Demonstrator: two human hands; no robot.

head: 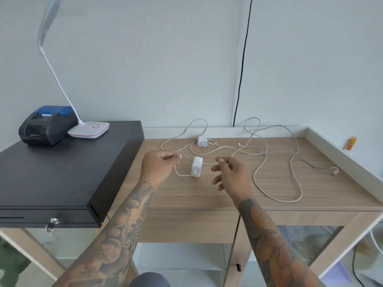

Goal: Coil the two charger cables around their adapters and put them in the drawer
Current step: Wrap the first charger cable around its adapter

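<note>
cable (277,191) thin, limp, tangle-prone; left hand (158,165) & right hand (229,172) fingers pinch it beside light near adapter (196,166), best hold pt on counter (186,199).

The lamp (48,27) head ran off the top edge. The left hand (158,167) curled over its own fingers (hiding its hold on the cable (257,179)). The orange item (351,143) was too small to identify.

A black cash drawer box (62,172) sits at the left of the wooden bench (207,195), carrying a dark receipt printer (46,126) and a white desk lamp (89,129); a black wire (241,79) hangs down the wall, and a small orange object (351,143) lies on the right ledge
</note>
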